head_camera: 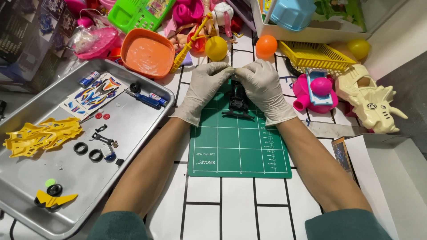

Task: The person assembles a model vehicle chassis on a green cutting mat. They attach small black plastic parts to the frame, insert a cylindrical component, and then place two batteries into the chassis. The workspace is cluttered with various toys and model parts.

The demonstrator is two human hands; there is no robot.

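Green cutting mat (231, 146), gloved left hand (202, 91) and right hand (266, 89), fingers pinched together on black toy car chassis (237, 101)

hands: left (203, 91), right (265, 89) | thin whitish gloves | dark green sleeves pushed up

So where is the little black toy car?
In the head view, the black toy car sits at the top of the green cutting mat, in the middle of the table, between the gloved left hand and right hand, which both touch it.
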